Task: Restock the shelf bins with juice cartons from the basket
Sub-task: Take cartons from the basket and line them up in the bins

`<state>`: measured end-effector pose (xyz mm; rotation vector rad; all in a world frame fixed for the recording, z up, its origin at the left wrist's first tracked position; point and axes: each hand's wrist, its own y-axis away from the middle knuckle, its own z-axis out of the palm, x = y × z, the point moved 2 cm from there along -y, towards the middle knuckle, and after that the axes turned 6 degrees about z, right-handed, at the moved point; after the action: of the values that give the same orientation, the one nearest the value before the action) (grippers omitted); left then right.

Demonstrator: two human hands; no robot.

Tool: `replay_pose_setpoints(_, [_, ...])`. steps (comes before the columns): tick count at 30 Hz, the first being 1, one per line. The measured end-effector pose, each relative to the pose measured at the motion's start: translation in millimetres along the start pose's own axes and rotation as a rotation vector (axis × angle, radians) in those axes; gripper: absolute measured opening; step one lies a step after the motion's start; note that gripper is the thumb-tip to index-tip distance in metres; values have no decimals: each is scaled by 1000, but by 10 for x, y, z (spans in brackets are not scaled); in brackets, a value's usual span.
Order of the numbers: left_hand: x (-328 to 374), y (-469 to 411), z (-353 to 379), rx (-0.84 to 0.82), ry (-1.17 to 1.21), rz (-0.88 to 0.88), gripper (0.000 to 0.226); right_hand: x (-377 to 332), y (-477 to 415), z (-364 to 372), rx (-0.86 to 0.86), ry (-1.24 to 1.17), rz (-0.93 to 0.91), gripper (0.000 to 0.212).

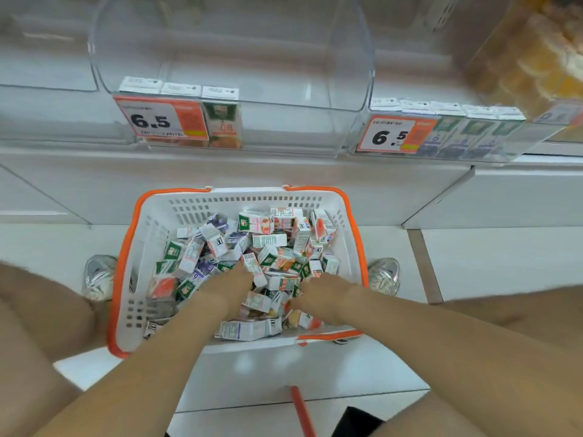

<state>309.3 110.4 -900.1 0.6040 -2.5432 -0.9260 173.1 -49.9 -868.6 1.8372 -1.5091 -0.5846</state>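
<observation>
White tile floor (504, 263) and a white shelf (220, 175), with the person crouched and the basket (126, 247) parked between their shoes (99, 277), right up against the shelf base. Basket's loaded with a jumble of cartons (268, 244), orange ones and purple ones all mixed, lying every which way.

Both hands are down in the pile. Left hand (232, 280) is in the middle with its fingers pushed in among the boxes. Right hand (326, 290) is just beside it, nearer the basket's right wall, fingers bent down into the heap. Fingertips are buried and it's blurry, so I honestly can't tell if either one has hold of a carton or is just rummaging.

Up top, left bin (284, 121) has only three orange cartons at its left end, by the price tag (157, 121), and the rest of it is bare. Right bin (536, 137) has a row of purple ones along the front.

So I'd call this the picking step, early on, with tons left in the basket. Next move as I see it: sort out one flavour (orange looks most needed), get a proper hold on a few, lift them clear of the rim and stand them upright next to those three. Mixing flavours is the easy mistake.
</observation>
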Motion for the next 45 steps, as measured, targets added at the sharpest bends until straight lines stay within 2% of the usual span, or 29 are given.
replay_pose_setpoints(5, [-149, 24, -4, 90, 136, 14, 23, -143, -176, 105, 10, 168, -21, 40])
replay_pose_setpoints(9, [-241, 63, -143, 12, 361, 43, 43, -30, -145, 66, 17, 80, -31, 46])
replay_pose_setpoints(12, [-294, 164, -305, 9, 450, 26, 47, 176, -11, -113, -19, -296, 35, 46])
replay_pose_setpoints(14, [-290, 292, -459, 42, 559, 11, 64, 305, 81, -276, 21, -579, 96, 53])
replay_pose_setpoints(15, [-276, 372, -544, 69, 638, 7, 66, 345, 127, -378, 69, -697, 110, 54])
replay_pose_setpoints(19, [-276, 655, -817, 196, 1055, 6, 41, 386, 339, -770, 307, -1128, 139, 44])
replay_pose_setpoints(22, [-256, 887, -1058, 308, 1200, 14, 24, 345, 512, -1029, 418, -1433, 154, 32])
replay_pose_setpoints(26, [-304, 1123, -1264, 489, 1494, -32, 9, 308, 704, -1318, 573, -1682, 206, 45])
replay_pose_setpoints(28, [-328, 1229, -1311, 542, 1665, -26, 8, 308, 732, -1411, 616, -1820, 282, 43])
replay_pose_setpoints(30, [-328, 1326, -1322, 562, 1775, -6, 17, 265, 787, -1566, 652, -1905, 306, 32])
replay_pose_setpoints(31, [-312, 1378, -1328, 562, 1806, 19, 28, 238, 808, -1644, 654, -1948, 302, 31])
replay_pose_setpoints(34, [-252, 1514, -1372, 544, 1846, 93, 50, 214, 878, -1854, 626, -2070, 260, 46])
replay_pose_setpoints(35, [-249, 1549, -1399, 559, 1835, 95, 51, 221, 921, -1922, 618, -2105, 236, 45])
replay_pose_setpoints(38, [-281, 1644, -1527, 696, 1779, 39, 43, 262, 1026, -2086, 660, -2137, 212, 24])
replay_pose_setpoints(41, [-404, 1731, -1675, 882, 1749, -48, 32, 259, 1081, -2241, 773, -2090, 229, 25])
replay_pose_setpoints(45, [-548, 1894, -1896, 958, 1577, 10, 46, 126, 1053, -2465, 642, -2259, 72, 26])
